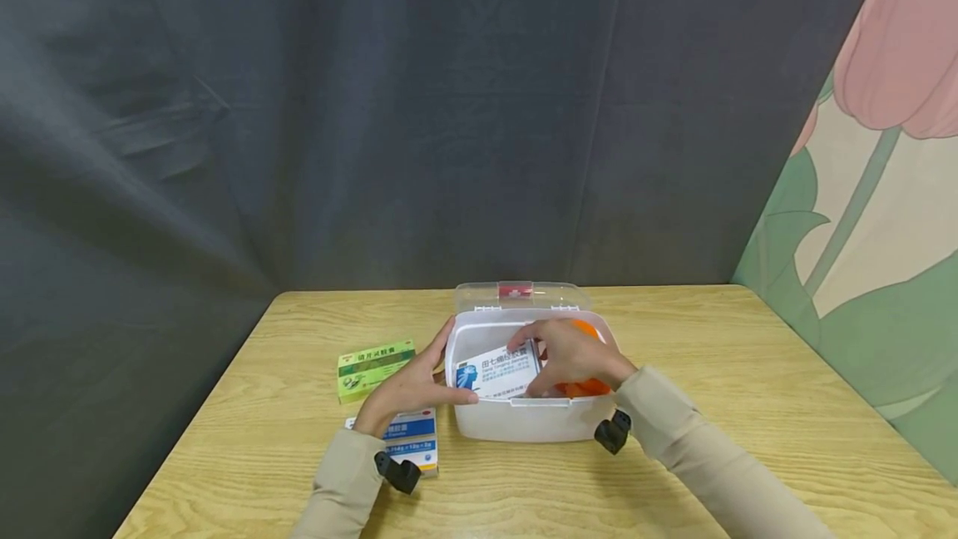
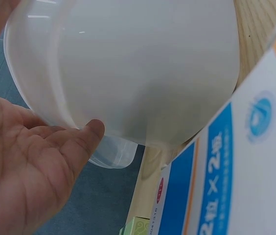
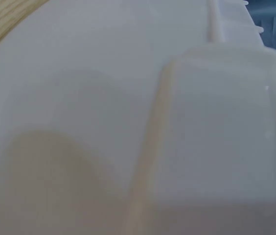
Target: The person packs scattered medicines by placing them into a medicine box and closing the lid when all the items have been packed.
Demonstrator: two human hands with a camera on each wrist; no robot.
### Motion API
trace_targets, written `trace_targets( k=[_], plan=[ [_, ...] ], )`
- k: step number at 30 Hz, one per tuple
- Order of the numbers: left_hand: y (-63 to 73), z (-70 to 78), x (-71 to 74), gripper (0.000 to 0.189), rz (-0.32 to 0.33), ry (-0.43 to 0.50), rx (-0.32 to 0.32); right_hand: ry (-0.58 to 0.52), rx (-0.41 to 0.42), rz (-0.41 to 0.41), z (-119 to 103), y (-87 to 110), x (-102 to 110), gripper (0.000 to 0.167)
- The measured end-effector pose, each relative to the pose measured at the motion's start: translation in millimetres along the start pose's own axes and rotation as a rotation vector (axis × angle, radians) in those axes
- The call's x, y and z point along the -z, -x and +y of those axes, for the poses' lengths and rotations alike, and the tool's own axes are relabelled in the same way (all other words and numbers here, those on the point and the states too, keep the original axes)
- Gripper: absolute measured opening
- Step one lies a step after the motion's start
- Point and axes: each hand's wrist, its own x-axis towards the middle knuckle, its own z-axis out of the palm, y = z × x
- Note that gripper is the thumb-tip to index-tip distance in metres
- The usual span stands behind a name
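Note:
A white lidded storage box (image 1: 516,422) stands open on the table. Inside its left part is a white and blue capsule carton (image 1: 497,373), tilted, with a blue head printed on it. My right hand (image 1: 572,353) reaches in over the front rim and holds this carton by its right end, fingers on the far edge and thumb on the near one. At the box's left side, my left hand (image 1: 415,385) spreads its thumb along the front corner of the rim. Its fingers (image 2: 81,147) touch the outer wall. An orange item (image 1: 587,389) shows inside, partly behind my right hand.
Left of the box lie a green capsule carton (image 1: 374,368) and, nearer, a blue and white carton (image 1: 419,443), partly under my left wrist. The clear lid (image 1: 554,296) with a red label is hinged back. A dark curtain (image 1: 449,106) hangs beyond the table.

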Motion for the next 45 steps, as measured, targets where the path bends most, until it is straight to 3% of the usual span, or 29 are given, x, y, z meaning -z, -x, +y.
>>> trace_targets(
  k=[7,16,28,38,45],
  plan=[
    [1.0,-0.6,-0.1,0.114,0.008,-0.008,0.01,0.064,-0.014,-0.026,-4,0.7,-2,0.049],
    [2.0,-3.4,0.8,0.113,0.001,-0.004,-0.007,0.245,0.014,-0.091,-7,-4.1,-5,0.048],
    [1.6,-2.3,-0.6,0.115,0.008,-0.014,0.006,0.364,-0.113,-0.178,-16,-7.6,-8,0.045],
    [1.2,-1.2,-0.6,0.113,0.009,-0.008,0.006,0.502,-0.089,-0.198,-18,-10.3,-12,0.05],
    [0.8,-0.5,0.3,0.113,0.008,-0.018,0.009,0.5,-0.147,-0.231,-19,-12.8,-15,0.055]
  ],
)
